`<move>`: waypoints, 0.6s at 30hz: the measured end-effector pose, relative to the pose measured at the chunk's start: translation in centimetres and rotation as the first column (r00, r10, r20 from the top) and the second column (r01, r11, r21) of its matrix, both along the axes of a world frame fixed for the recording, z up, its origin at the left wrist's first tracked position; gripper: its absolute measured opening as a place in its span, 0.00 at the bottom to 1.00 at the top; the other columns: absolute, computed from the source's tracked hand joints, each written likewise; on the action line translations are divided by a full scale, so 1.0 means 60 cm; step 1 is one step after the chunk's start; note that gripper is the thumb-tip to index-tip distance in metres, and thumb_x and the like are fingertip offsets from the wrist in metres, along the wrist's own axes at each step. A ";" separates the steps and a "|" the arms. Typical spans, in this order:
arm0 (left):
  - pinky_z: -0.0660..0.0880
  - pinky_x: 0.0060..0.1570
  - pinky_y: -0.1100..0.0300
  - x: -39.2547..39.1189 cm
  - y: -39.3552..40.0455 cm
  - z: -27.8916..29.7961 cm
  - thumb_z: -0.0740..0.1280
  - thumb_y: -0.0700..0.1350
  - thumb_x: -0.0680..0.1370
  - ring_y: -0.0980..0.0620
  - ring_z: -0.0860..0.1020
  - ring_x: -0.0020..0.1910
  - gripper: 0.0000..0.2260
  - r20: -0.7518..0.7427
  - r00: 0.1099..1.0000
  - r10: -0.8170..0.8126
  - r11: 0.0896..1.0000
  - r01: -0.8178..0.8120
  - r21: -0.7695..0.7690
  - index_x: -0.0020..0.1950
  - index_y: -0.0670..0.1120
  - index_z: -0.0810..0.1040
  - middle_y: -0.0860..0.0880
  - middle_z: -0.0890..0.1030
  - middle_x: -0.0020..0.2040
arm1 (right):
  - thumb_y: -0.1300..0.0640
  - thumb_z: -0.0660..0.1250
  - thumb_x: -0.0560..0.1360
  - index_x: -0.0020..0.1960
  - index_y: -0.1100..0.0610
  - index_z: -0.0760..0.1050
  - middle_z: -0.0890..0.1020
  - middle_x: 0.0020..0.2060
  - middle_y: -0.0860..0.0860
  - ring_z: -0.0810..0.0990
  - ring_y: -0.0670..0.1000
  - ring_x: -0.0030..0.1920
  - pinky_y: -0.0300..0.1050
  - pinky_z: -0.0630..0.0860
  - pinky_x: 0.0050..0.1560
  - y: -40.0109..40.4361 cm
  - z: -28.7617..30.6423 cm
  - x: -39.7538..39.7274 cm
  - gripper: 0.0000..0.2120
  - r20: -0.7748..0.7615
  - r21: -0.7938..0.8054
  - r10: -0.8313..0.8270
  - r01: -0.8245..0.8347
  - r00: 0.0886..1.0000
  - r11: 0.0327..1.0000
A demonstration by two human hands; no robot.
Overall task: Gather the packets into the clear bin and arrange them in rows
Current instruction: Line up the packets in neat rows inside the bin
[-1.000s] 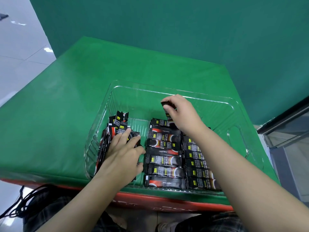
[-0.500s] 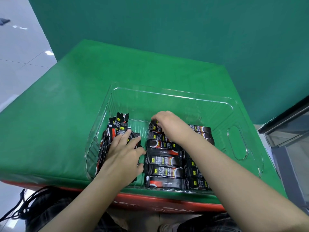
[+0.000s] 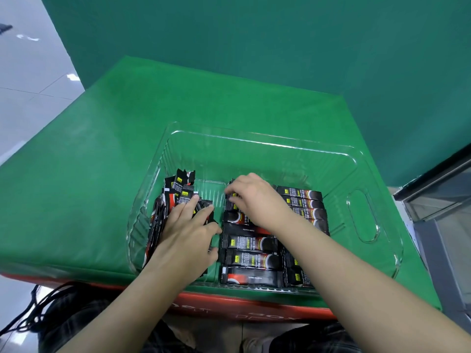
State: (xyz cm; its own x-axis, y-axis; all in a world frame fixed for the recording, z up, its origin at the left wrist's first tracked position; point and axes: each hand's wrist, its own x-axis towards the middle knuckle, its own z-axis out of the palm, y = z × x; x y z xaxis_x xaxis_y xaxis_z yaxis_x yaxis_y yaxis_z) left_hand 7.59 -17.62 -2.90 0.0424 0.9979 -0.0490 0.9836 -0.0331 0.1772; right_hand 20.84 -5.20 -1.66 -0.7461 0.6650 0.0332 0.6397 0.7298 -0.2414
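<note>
A clear plastic bin (image 3: 300, 149) stands on the green table. Inside it lie several black coffee packets. A middle row (image 3: 251, 258) and a right row (image 3: 303, 202) lie flat, one packet behind another. A loose bundle of packets (image 3: 178, 189) leans against the bin's left wall. My left hand (image 3: 187, 233) rests flat on that bundle with its fingers spread and straight. My right hand (image 3: 252, 197) is at the far end of the middle row, fingertips curled down onto the top packet there; my forearm hides part of both rows.
The green cloth-covered table (image 3: 102, 174) has a red front edge. The far half of the bin holds no packets. A green backdrop stands behind. A glass-fronted cabinet (image 3: 443, 200) is at the right. Black cables (image 3: 33, 309) hang at the lower left.
My right hand came down from above the bin with a packet and now sits on the far end of the middle row. My left hand stayed on the left bundle.
</note>
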 end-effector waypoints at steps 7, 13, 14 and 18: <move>0.33 0.68 0.52 -0.002 0.002 -0.006 0.61 0.55 0.77 0.46 0.43 0.77 0.19 0.012 1.000 -0.011 1.000 0.011 0.020 0.68 0.57 0.71 0.51 0.56 0.78 | 0.59 0.66 0.77 0.63 0.59 0.75 0.80 0.59 0.53 0.77 0.51 0.59 0.42 0.69 0.61 0.000 0.022 -0.085 0.15 -0.178 -0.372 -0.085 0.013 0.980 0.928; 0.38 0.68 0.52 -0.006 0.001 -0.007 0.64 0.54 0.75 0.42 0.50 0.77 0.17 -0.031 0.999 -0.036 0.999 0.038 0.034 0.64 0.56 0.76 0.48 0.64 0.75 | 0.60 0.70 0.74 0.60 0.59 0.75 0.78 0.47 0.50 0.70 0.39 0.35 0.27 0.65 0.35 0.003 0.038 -0.142 0.14 -0.248 -0.502 -0.155 0.010 0.956 0.865; 0.40 0.68 0.52 -0.008 0.000 -0.005 0.65 0.54 0.74 0.41 0.53 0.76 0.17 -0.032 0.999 -0.039 0.999 0.040 0.026 0.62 0.56 0.78 0.47 0.67 0.73 | 0.61 0.71 0.73 0.56 0.59 0.76 0.76 0.44 0.49 0.69 0.40 0.33 0.29 0.65 0.34 0.004 0.040 -0.146 0.12 -0.241 -0.513 -0.159 0.013 0.957 0.858; 0.36 0.68 0.52 -0.006 -0.001 -0.004 0.62 0.55 0.76 0.44 0.47 0.77 0.18 -0.018 0.999 -0.034 0.998 0.035 0.044 0.66 0.56 0.74 0.49 0.61 0.76 | 0.58 0.69 0.75 0.46 0.57 0.75 0.75 0.39 0.49 0.72 0.49 0.40 0.41 0.63 0.34 0.008 0.051 -0.145 0.04 -0.287 -0.419 -0.214 0.079 0.934 0.904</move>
